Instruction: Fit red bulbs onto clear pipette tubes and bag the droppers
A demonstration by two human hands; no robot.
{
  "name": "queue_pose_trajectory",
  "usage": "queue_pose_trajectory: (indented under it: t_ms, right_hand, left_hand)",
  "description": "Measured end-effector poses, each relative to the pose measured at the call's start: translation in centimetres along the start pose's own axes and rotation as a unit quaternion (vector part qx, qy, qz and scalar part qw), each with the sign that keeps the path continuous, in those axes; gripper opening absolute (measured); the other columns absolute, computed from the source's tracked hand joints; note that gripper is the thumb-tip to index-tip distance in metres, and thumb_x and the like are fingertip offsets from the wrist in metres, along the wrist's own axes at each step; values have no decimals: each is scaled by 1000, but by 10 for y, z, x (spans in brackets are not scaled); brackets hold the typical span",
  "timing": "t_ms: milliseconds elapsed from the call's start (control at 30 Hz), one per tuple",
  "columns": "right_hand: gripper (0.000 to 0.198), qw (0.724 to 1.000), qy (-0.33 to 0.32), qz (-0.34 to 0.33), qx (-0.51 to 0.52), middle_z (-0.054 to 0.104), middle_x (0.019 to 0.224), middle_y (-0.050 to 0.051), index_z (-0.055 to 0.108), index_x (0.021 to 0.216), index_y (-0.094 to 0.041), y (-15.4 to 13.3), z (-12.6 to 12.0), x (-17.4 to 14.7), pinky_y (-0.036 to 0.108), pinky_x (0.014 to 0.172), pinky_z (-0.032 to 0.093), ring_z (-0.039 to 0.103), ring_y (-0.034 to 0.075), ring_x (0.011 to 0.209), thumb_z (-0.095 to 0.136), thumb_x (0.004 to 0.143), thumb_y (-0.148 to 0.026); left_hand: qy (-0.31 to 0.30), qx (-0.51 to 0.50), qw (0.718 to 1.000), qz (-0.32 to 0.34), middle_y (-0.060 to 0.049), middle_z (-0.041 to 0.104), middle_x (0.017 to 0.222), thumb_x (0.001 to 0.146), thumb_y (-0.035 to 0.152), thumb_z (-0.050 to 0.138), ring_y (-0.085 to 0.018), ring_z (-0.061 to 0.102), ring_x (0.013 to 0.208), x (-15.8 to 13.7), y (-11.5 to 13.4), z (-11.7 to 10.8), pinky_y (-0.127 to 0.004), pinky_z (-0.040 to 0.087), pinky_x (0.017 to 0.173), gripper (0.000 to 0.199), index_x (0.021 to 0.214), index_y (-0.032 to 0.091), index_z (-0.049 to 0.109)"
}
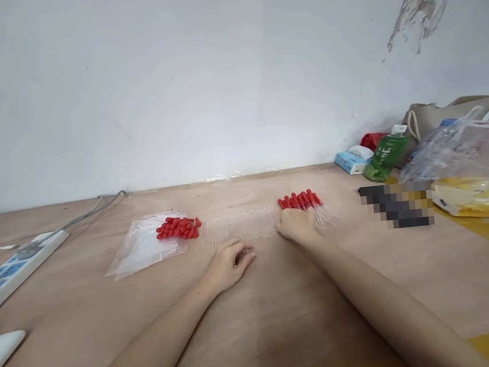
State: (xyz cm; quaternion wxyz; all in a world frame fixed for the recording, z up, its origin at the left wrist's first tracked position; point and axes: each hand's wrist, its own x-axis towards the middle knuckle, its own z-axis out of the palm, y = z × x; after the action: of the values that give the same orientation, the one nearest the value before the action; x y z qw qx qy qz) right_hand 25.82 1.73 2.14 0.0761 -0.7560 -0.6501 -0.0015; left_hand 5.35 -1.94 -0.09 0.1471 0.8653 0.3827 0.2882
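Observation:
My left hand (230,264) rests on the table, fingers loosely curled and thumb apart, with nothing visible in it. Just beyond it, a row of thin clear tubes (242,225) lies side by side. At the row's right end, my right hand (297,223) has its fingers closed and pointing down; whatever they pinch is hidden. Behind and beside that hand lie several droppers (301,200) with red bulbs and thin clear stems, fanned out. To the left, a pile of loose red rubber bulbs (178,228) sits partly on clear plastic bags (136,249).
A white power strip (23,265) with a grey cable lies at left, a white rounded object (3,352) nearer. At right stand a green bottle (386,153), a blue tissue pack (352,160), plastic bags (453,149) and a yellow package (479,198). A wall (217,82) borders the table.

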Motion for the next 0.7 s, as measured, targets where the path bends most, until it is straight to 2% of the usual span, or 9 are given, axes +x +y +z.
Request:
queue_pose_trajectory:
  t_ms: [100, 167, 233, 333, 467, 567, 700]
  right_hand:
    - [23, 1000, 0, -9, -12, 66, 77, 14, 65, 82, -13, -2, 1, 1, 40, 75, 25, 60, 24, 70, 44, 74, -19]
    - [23, 999, 18, -19, -21, 66, 75, 15, 65, 80, -12, -1, 4, -1, 40, 73, 24, 60, 24, 69, 44, 74, -19]
    - [22, 998, 56, -30, -26, 65, 76, 16, 63, 78, -10, 1, 9, -5, 38, 72, 24, 59, 24, 69, 43, 76, -20]
    - [25, 987, 143, -57, -35, 64, 79, 16, 60, 80, -9, 10, 15, -14, 36, 71, 24, 57, 24, 73, 40, 79, -24]
    - [25, 968, 222, -107, -53, 62, 74, 11, 56, 76, -12, 25, 20, -28, 34, 69, 22, 53, 21, 71, 36, 83, -26]
    - [26, 958, 250, -126, -54, 60, 67, 8, 54, 72, -13, 32, 22, -37, 33, 66, 21, 50, 19, 64, 34, 84, -25]
    - [26, 953, 272, -131, -29, 58, 63, 4, 52, 69, -14, 35, 24, -42, 33, 66, 21, 47, 16, 58, 35, 85, -25]
  left_hand:
    - [142, 85, 986, -30, -3, 60, 78, 82, 32, 50, -17, 52, 77, 5, -16, -14, -30, 40, 73, 19, 81, 19, 64]
    - [223, 166, 956, -89, -4, 59, 76, 81, 32, 51, -19, 51, 79, 7, -30, -30, -33, 38, 75, 20, 74, 18, 64]
    - [260, 256, 917, -159, -6, 59, 80, 79, 33, 53, -23, 48, 85, 9, -41, -48, -37, 35, 77, 19, 74, 18, 64]
    - [249, 346, 884, -192, -10, 54, 100, 79, 33, 52, -28, 42, 99, 10, -50, -66, -45, 29, 82, 19, 75, 19, 65]
    - [203, 395, 880, -170, -16, 45, 117, 76, 31, 54, -33, 33, 111, 18, -55, -65, -53, 17, 91, 21, 71, 14, 64]
    - [175, 418, 877, -162, -21, 42, 120, 73, 28, 55, -36, 29, 114, 27, -62, -57, -55, 11, 94, 20, 71, 11, 64]
    - [178, 419, 875, -163, -23, 46, 114, 69, 20, 54, -37, 34, 110, 33, -70, -53, -56, 12, 93, 16, 72, 8, 64]
